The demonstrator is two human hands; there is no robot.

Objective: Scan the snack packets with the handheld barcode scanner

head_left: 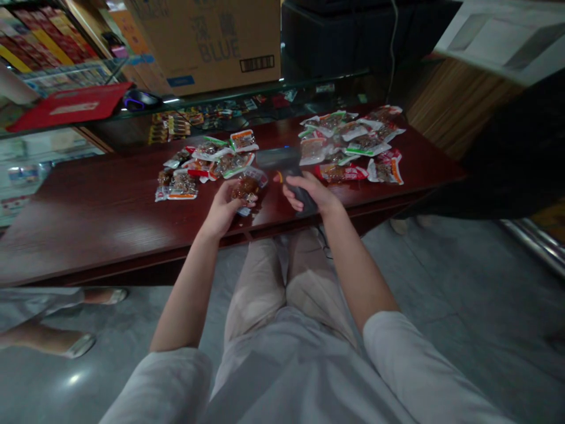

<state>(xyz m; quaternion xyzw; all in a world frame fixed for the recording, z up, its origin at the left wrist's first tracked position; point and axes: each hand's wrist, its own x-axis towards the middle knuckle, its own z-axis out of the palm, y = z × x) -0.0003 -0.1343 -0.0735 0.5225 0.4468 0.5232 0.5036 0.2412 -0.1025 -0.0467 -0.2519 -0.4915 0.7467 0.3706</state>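
My left hand [225, 207] is closed on a clear snack packet [246, 188] with brown food inside, held just above the near edge of the dark red table [97, 218]. My right hand [309, 191] grips the handle of a grey handheld barcode scanner [282, 162], its head pointing toward the packet. A pile of similar snack packets [203, 165] lies left of the scanner. Another pile of packets [353, 141] lies to its right.
A glass display counter [88, 118] with goods stands behind the table, carrying a red folder [70, 106], a computer mouse [139, 100] and a cardboard box [212, 41]. Another person's sandalled feet [66, 330] are at the lower left. A dark-clothed person [516, 159] sits at the right.
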